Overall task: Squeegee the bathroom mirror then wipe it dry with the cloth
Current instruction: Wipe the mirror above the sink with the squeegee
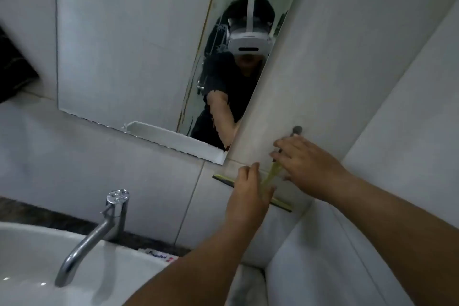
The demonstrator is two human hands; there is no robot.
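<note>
The mirror point(124, 45) hangs on the tiled wall above the sink and reflects a person wearing a headset. To its right, a squeegee point(272, 173) with a yellow-green handle and a dark blade hangs against the tiles below a small metal hook point(297, 129). My left hand point(248, 194) covers the middle of the blade, fingers curled round the base of the handle. My right hand point(306, 169) lies over the handle's upper end just under the hook, its fingers spread and fairly straight. Both hands hide most of the handle.
A white shelf point(173, 138) runs along the mirror's lower edge. Below it are a chrome faucet point(109, 226) and the white basin point(29, 263), with a toothpaste tube point(161, 256) behind the basin. A dark fabric point(12, 64) hangs at the left. The wall corner is close on the right.
</note>
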